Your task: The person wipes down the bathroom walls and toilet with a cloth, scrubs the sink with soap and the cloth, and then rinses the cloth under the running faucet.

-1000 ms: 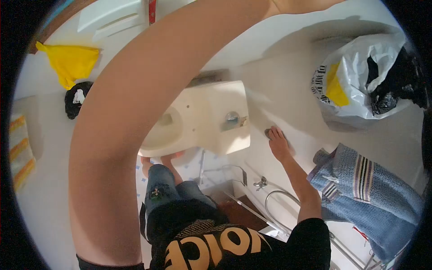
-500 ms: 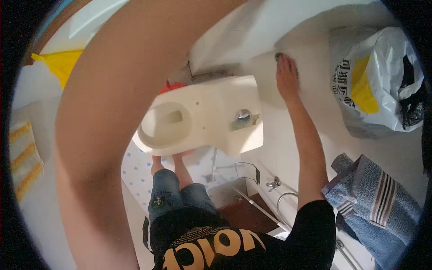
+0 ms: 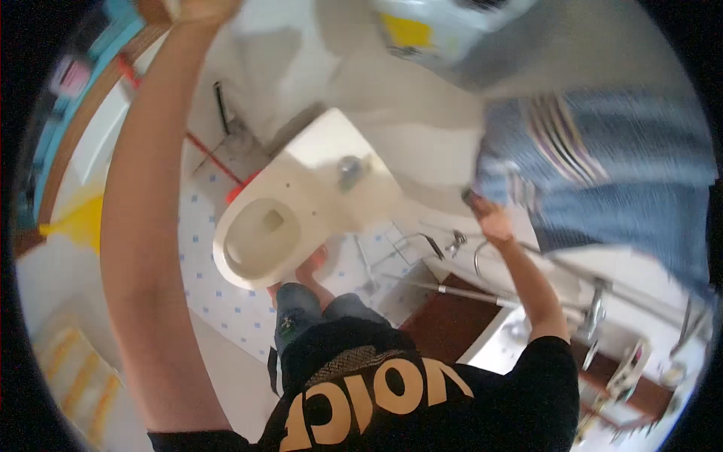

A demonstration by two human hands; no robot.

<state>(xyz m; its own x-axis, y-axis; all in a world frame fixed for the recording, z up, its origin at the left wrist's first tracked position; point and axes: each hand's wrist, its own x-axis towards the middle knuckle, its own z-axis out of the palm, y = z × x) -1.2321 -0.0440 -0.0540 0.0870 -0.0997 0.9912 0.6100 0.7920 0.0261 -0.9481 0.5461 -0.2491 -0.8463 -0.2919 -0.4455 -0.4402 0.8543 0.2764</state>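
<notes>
My right hand (image 3: 495, 222) is closed on a small dark green pad (image 3: 471, 197), which sticks out past the fingertips. It is beside the lower edge of a blue striped towel (image 3: 587, 166), near the pale wall. My left arm reaches up the left side of the view; my left hand (image 3: 205, 9) is partly cut off by the top edge, and its fingers are hidden. Between the arms stands a cream toilet (image 3: 301, 207) with its bowl uncovered and a round flush button (image 3: 349, 166) on the tank.
A white plastic bag (image 3: 452, 34) hangs at the top. Yellow cloth (image 3: 75, 218) is behind my left arm. A red-handled stick (image 3: 215, 158) leans by the toilet. Metal pipes and a faucet (image 3: 595, 313) are at right, beside a white basin (image 3: 501, 339). The floor (image 3: 226, 301) is blue-speckled tile.
The head view has turned, bringing the basin side into sight. My right hand has moved down from high on the wall to beside the towel, still with the pad. My left hand now shows partly.
</notes>
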